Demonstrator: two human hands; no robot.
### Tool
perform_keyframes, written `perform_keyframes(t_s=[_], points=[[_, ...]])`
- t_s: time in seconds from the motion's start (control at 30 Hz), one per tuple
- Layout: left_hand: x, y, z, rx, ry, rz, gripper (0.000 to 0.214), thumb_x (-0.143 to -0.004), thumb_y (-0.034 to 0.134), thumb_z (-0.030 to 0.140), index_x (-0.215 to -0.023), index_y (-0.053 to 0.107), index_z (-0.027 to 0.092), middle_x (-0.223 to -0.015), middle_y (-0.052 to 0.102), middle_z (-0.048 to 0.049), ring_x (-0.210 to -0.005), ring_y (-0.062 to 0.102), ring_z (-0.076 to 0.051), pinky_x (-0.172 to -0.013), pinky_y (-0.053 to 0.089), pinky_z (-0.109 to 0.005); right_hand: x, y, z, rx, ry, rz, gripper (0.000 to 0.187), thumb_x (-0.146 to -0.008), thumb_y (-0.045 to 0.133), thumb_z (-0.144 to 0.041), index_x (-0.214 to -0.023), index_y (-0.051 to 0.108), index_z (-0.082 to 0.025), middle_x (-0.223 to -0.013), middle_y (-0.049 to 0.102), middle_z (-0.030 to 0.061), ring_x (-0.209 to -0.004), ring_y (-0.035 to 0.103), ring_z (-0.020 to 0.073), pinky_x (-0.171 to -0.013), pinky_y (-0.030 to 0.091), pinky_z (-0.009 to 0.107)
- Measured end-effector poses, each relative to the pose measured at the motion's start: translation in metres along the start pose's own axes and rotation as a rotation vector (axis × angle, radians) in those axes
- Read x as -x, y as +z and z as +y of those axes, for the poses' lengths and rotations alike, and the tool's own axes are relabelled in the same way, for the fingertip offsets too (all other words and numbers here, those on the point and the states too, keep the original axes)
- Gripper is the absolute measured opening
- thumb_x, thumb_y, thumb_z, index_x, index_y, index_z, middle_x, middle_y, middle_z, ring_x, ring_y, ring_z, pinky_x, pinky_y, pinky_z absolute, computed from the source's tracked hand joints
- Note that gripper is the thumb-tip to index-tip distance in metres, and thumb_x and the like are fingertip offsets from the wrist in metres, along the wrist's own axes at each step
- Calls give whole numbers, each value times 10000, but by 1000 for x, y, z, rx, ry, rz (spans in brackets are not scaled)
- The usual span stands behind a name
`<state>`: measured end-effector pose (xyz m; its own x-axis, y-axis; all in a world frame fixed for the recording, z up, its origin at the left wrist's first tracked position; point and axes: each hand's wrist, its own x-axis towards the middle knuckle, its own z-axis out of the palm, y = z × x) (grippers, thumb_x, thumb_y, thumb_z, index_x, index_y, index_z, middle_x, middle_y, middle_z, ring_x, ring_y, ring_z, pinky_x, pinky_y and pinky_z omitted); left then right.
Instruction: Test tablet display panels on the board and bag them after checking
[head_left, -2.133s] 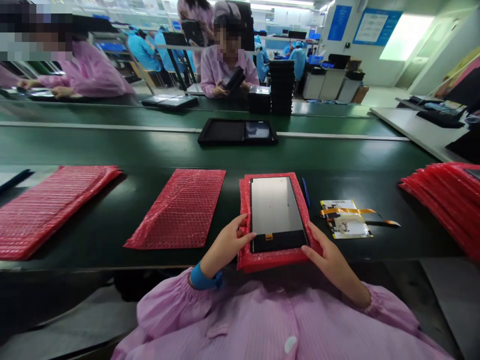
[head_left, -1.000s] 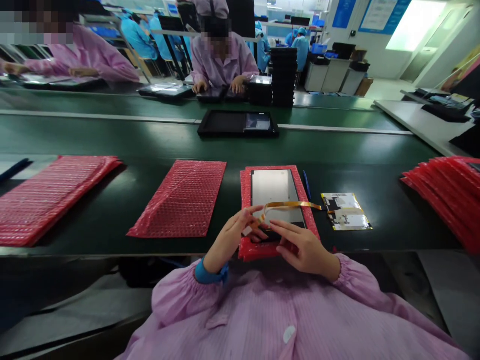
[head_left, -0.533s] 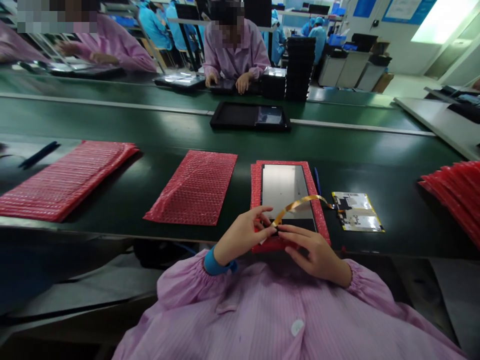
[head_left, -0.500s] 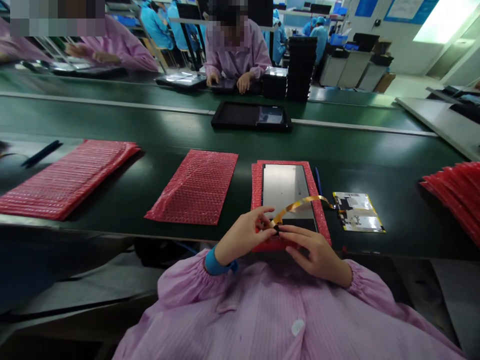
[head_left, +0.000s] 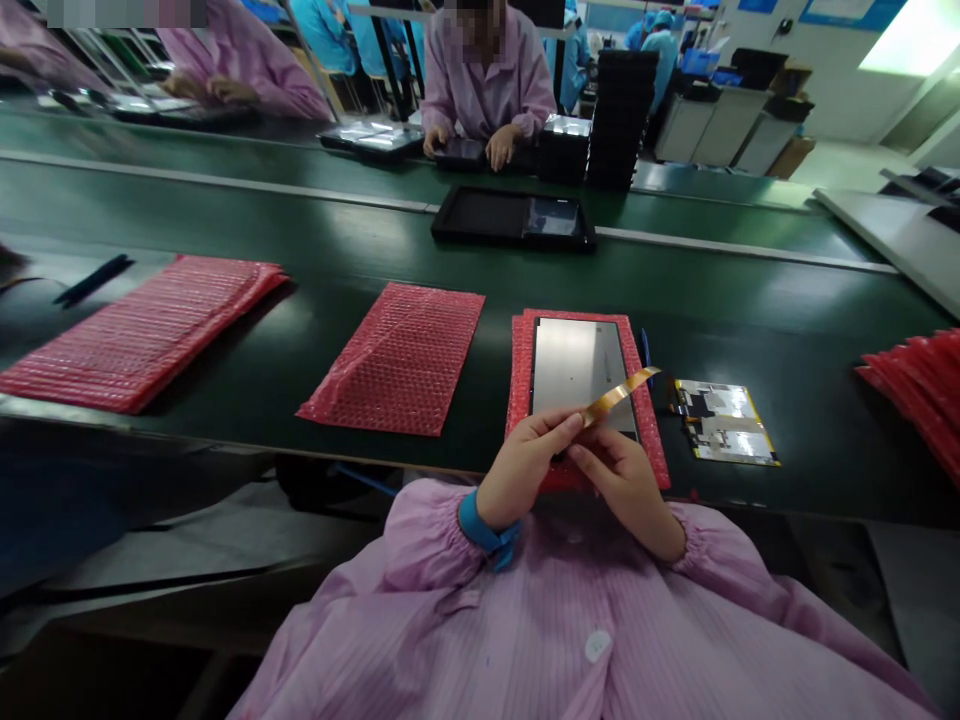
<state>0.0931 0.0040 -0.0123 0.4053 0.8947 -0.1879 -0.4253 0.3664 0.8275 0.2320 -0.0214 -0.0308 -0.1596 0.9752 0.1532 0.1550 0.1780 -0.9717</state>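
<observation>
Flex cable slants up and right from the hands, across the panel; left hand lies nearer, fingers closed on its lower end; right hand curls just below, hold hidden.

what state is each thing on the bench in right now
left hand, pinching ribbon
right hand, pinching ribbon
amber flex ribbon, raised between both hands
display panel, flat, silver side up
red bubble bag, under the panel
circuit board, lying flat beside the bag
second bubble bag, lying flat
</observation>
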Motion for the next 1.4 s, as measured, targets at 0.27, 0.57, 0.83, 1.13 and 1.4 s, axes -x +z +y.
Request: perform_keyframes(t_s=[0.27,0.57,0.83,1.13,1.4], points=[[2,2,2,31,-34,-8,363,-717,823,420,-966,798,157,-950,739,-58,-833,649,-139,-781,503,-216,2,3,1,45,-30,69,166,-902,606,-343,-911,654,-184,-800,686,29,-666,618,159,-584,487,247],[-19,3,26,18,-219,-146,327,-756,790,339,-966,729,96,-829,707,-70,-691,632,-117,-622,478,-205,6,-4,3,316,-70,-124,162,-863,575,-268,-730,538,-184,-679,605,22,-579,516,147,-532,360,257],[-23,-8,18,-317,69,-73,430,-890,633,255,-1301,619,128,-1159,706,-121,-1042,664,-181,-886,512,-278,-2,-19,12,88,114,-38,223,-845,623,-386,-874,630,-166,-652,612,4,-510,513,128,-483,384,237],[7,-47,2,-1384,589,2,273,-871,690,223,-1128,744,149,-1324,650,-132,-1328,525,-336,-1105,451,-537,-36,-27,20,122,90,25,286,-798,660,-424,-913,718,-169,-818,707,66,-621,626,183,-605,508,299],[4,-58,-14,-1235,502,-39,319,-857,713,229,-1175,745,220,-1499,497,-130,-1454,374,-339,-1168,368,-576,-42,-20,21,166,99,26,255,-780,684,-422,-825,700,-172,-856,718,65,-751,670,215,-687,526,320]])
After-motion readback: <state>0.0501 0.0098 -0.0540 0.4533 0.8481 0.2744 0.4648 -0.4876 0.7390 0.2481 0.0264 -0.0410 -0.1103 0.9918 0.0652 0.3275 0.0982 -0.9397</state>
